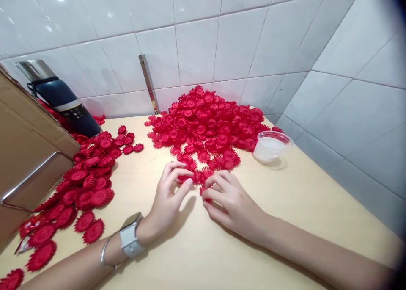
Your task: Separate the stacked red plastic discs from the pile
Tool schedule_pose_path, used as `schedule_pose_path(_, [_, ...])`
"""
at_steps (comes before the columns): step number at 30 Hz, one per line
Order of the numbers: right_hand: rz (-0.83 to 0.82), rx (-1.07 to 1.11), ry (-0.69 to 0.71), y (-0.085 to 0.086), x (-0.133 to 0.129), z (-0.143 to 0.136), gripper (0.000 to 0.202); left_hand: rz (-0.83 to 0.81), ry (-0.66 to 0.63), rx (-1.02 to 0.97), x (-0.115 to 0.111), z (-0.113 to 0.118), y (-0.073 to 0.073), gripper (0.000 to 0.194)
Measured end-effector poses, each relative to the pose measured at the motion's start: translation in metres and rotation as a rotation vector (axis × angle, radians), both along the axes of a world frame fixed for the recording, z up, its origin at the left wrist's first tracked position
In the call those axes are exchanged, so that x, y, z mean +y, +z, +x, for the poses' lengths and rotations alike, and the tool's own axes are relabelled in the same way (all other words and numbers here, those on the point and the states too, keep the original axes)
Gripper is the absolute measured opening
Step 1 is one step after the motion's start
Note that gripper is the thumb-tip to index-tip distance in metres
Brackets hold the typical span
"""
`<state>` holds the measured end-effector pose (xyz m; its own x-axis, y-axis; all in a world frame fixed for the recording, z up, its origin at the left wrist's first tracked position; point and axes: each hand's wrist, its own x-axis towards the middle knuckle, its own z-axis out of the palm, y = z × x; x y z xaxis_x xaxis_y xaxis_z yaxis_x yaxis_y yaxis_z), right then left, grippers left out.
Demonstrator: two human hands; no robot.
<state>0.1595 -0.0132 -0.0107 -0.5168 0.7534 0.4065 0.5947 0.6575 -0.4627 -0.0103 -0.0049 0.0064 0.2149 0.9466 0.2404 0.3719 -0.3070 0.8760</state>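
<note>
A big heap of red fringed discs (203, 120) lies against the tiled wall, its near end trailing down to both hands. My left hand (173, 190), with a watch and a bangle on the wrist, is raised beside the trailing discs; its fingers are curved and apart, with nothing seen between them. My right hand (226, 199) has its fingers curled down over a red disc (203, 190) at the near end of the heap. A bit of red shows under its fingertips. Thicker red discs (91, 184) form a second pile at the left.
A clear plastic cup with white contents (269, 149) stands right of the heap. At the left are a cardboard box (28, 142) with a metal wire frame and a dark blue flask (66, 101) leaning beside it. A metal strip (148, 82) rests against the wall.
</note>
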Motion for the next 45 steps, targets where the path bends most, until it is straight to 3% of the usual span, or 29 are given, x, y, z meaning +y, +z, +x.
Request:
schedule_pose_path(8, [0.133,-0.256,-0.128,-0.011,0.008,0.002,0.031,0.049,0.1,0.026,0.0,0.0,-0.005,0.01])
schedule_pose_path(12, [0.188,-0.352,-0.213,-0.006,0.02,0.007,0.036,0.144,-0.046,0.094,-0.009,0.0,0.001,0.012])
schedule_pose_path(15, [0.231,-0.358,-0.218,0.006,0.029,0.008,0.037,0.314,-0.255,0.164,-0.016,0.0,0.003,0.014])
schedule_pose_path(18, [0.226,-0.412,-0.044,0.017,0.035,-0.004,0.039,0.577,-0.52,0.238,-0.021,0.0,-0.001,0.014])
schedule_pose_path(22, [0.242,-0.485,0.162,0.016,0.052,-0.032,0.037,0.877,-0.7,0.358,-0.025,0.0,-0.01,0.019])
schedule_pose_path(25, [0.32,-0.53,0.148,0.008,0.077,-0.045,0.036,0.896,-0.756,0.478,-0.026,0.0,-0.011,0.019])
schedule_pose_path(28, [0.36,-0.541,0.098,0.004,0.111,-0.045,0.036,0.862,-0.727,0.48,-0.025,0.0,-0.01,0.018])
schedule_pose_path(34, [0.338,-0.458,0.001,0.014,0.15,-0.034,0.042,0.91,-0.711,0.466,-0.025,0.0,-0.011,0.02])
schedule_pose_path(38, [0.27,-0.367,0.031,0.03,0.138,-0.041,0.043,1.11,-0.783,0.503,-0.029,0.001,-0.016,0.021])
schedule_pose_path(42, [0.145,-0.245,0.089,0.036,0.086,-0.052,0.034,1.429,-0.907,0.404,-0.034,0.002,-0.022,0.031])
schedule_pose_path(43, [0.072,-0.202,0.128,0.034,0.066,-0.054,0.032,1.466,-0.952,0.381,-0.036,0.001,-0.024,0.034])
schedule_pose_path(45, [-0.343,0.045,0.31,0.027,0.024,-0.057,0.033,1.416,-1.005,0.406,-0.039,-0.001,-0.03,0.035])
